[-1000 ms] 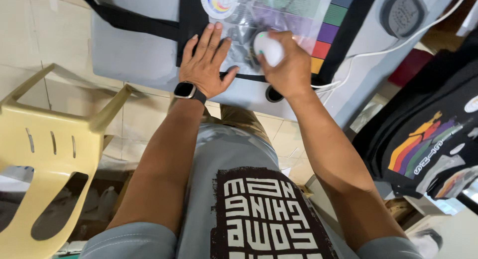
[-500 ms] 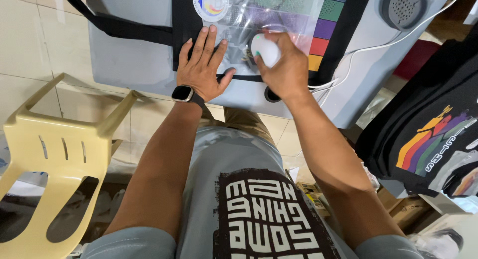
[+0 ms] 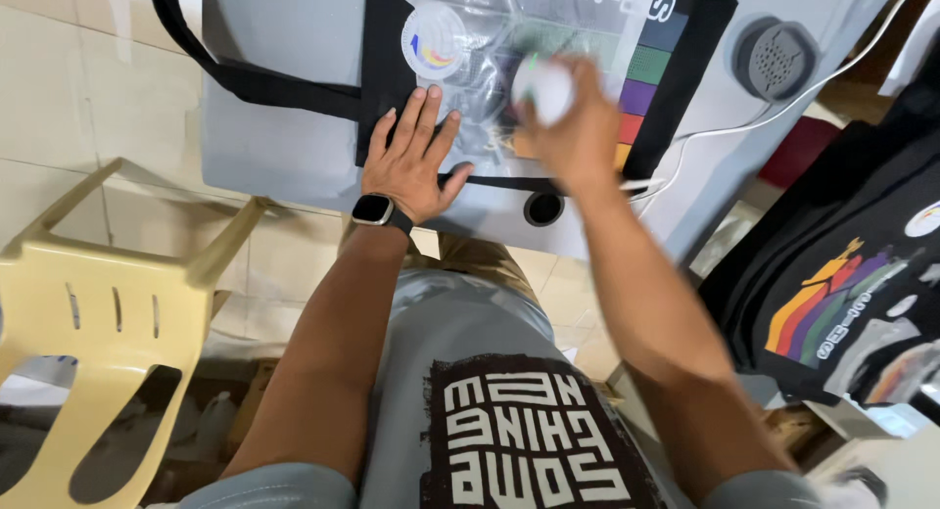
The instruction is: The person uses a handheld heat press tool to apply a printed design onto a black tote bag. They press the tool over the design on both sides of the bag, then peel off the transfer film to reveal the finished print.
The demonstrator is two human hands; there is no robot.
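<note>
Since a moment ago, my right hand [image 3: 578,127] has lifted off the film, blurred, fingers clamped on a smooth white rounded object [image 3: 544,86]. My left hand [image 3: 416,161] lies flat, fingers spread, pressing the glossy clear film [image 3: 509,39] onto the black cloth bag [image 3: 392,69] with its coloured squares, on the grey tabletop [image 3: 284,137]. A cream plastic chair [image 3: 98,303] stands left.

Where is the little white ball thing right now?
In the head view, the white ball is in the right hand, blurred, over the clear film on the black bag, right of the left hand.
</note>
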